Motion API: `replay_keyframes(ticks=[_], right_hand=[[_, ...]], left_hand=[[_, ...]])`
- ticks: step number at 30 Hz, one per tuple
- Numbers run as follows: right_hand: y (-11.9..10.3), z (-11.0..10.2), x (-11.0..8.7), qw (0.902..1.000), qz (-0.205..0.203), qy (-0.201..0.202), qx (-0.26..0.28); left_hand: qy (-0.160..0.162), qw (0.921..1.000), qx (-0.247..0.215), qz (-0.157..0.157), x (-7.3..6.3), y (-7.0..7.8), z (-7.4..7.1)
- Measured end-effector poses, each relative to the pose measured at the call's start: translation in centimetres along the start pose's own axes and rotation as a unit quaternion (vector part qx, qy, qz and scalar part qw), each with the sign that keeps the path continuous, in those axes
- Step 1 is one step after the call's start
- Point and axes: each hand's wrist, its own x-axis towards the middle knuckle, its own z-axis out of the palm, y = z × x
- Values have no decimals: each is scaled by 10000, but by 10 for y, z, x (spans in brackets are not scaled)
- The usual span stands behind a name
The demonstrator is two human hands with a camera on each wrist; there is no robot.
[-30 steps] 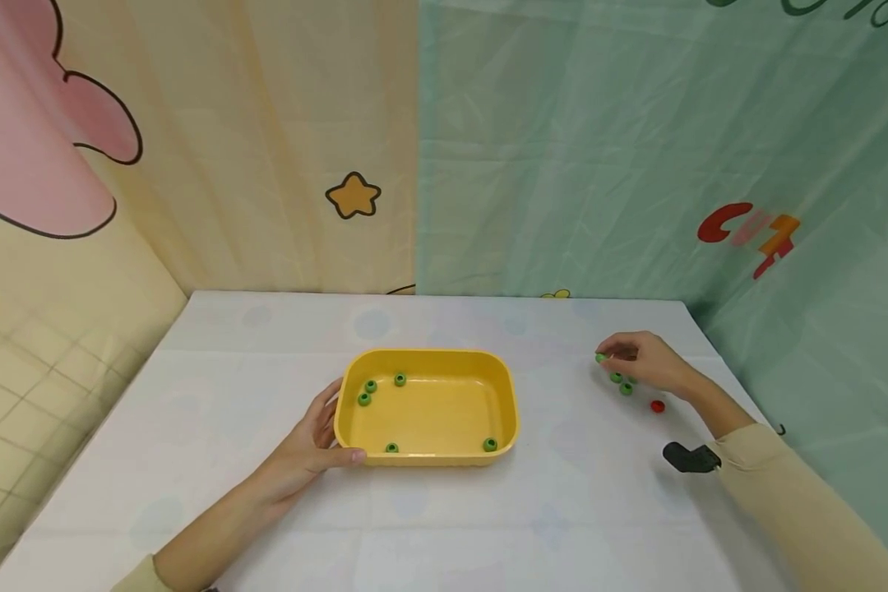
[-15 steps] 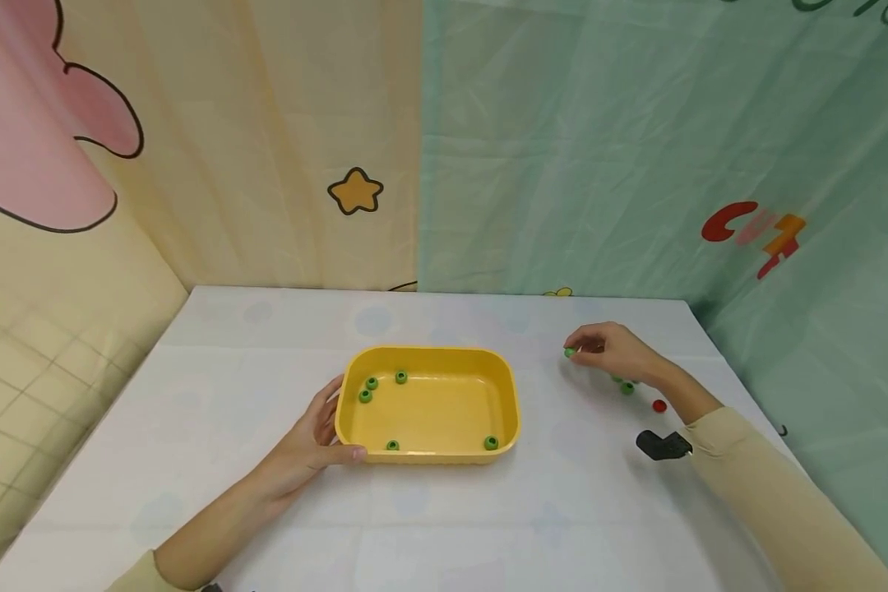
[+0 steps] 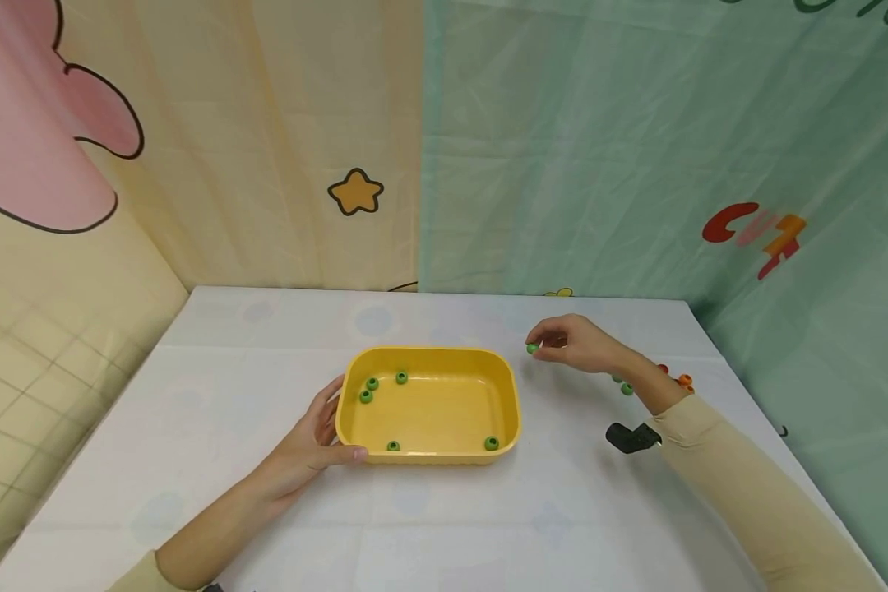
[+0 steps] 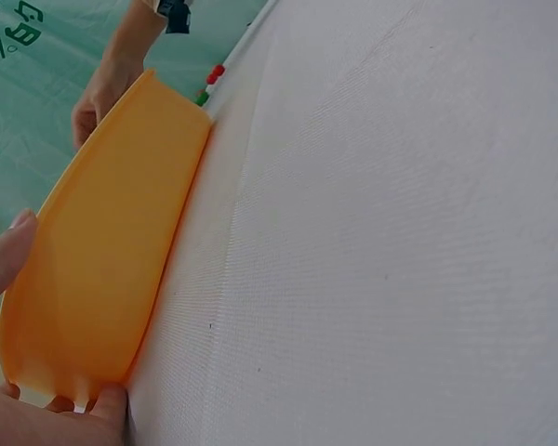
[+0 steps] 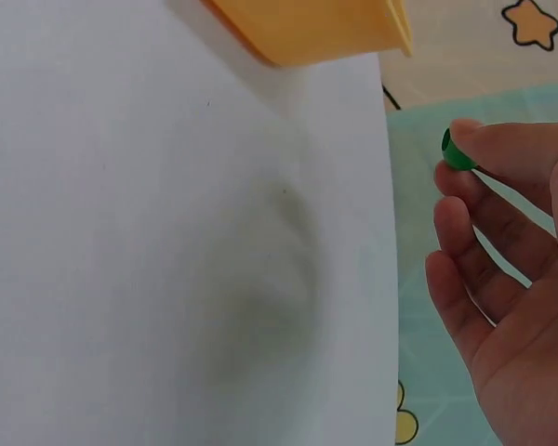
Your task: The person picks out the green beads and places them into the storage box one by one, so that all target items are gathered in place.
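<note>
My left hand (image 3: 307,444) grips the left end of a yellow tray (image 3: 427,458), thumb over the near rim and fingers round the outer side. Several green beads lie in the tray, one (image 3: 492,443) in its near right corner and another (image 3: 401,377) towards the back. Just right of the tray, my right hand (image 3: 579,343) is raised over the table. Between thumb and index finger it pinches a green bead (image 5: 458,151), whose hole shows in the right wrist view; the other fingers are loosely bent.
On the table (image 3: 444,526) right of the tray lie more beads: green ones (image 3: 626,389), an orange one (image 3: 685,380) and a red one (image 3: 663,368), partly behind the right forearm. A dark wrist device (image 3: 631,437) hangs beside the right sleeve. Printed curtains stand behind.
My right hand has lifted the green bead from the loose beads and carried it left towards the tray. Orange beads have come into sight behind the forearm. My left hand stays on the tray.
</note>
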Motion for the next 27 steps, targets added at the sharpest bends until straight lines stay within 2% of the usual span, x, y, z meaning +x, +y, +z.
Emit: replay_keyframes(ticks=[14,27], right_hand=[[-34,11,29,9975,-615,-321,138],[-63,37,63,9939,-789,-734,247]], left_hand=[[-9,10000,57,16,1,1,1],[14,10000,47,9,1,0,2]])
